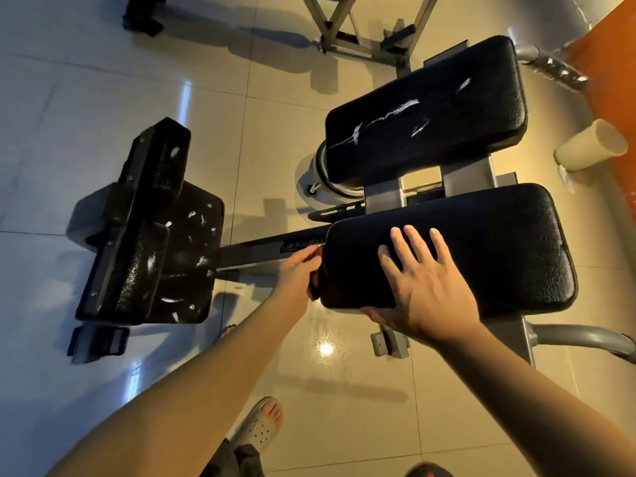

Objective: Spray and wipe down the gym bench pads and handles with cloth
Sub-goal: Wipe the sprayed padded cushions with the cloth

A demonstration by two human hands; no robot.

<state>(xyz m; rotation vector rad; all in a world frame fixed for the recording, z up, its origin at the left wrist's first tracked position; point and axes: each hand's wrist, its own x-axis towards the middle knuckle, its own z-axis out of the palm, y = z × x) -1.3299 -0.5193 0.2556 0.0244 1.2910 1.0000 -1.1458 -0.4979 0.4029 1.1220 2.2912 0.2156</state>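
The near black bench pad [499, 242] lies across the grey frame, and my right hand [423, 280] rests flat on its top with fingers spread and the thumb under the near edge. My left hand [297, 270] holds a dark brownish cloth [315, 282] against the pad's left end. The cloth is mostly hidden between hand and pad. Behind it, the far black pad [430, 108] shows white cracks in its cover. No spray bottle is in view.
A black foot plate with ankle pads [155, 235] sits at the left on the bench's beam. A cream cup [592, 146] lies on the tiled floor at the right. A grey handle [585, 339] curves out at the near right. Another machine's frame [361, 29] stands behind. My sandalled foot [261, 425] is below.
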